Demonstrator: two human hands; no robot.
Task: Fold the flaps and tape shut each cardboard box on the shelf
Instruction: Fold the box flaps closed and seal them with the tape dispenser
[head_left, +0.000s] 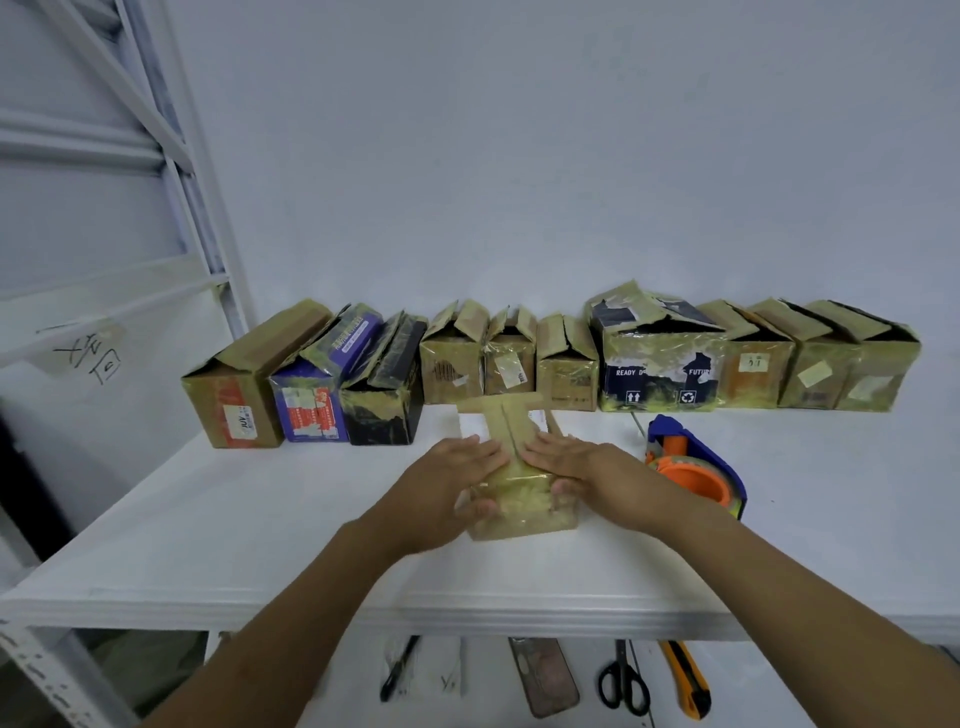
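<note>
A small box (519, 512) sits at the front middle of the white shelf (249, 519). The left hand (452, 480) and right hand (574, 462) lie flat on its top flaps, fingers straight, pushing down. The thumbs seem to press the front side, but that part is blurry. The hands hide most of the top. A blue and orange tape gun (698, 470) lies just beside the right wrist, partly behind it. A row of boxes (660, 364) stands along the wall. Scissors (623, 686) lie below, partly cut off by the shelf's edge.
</note>
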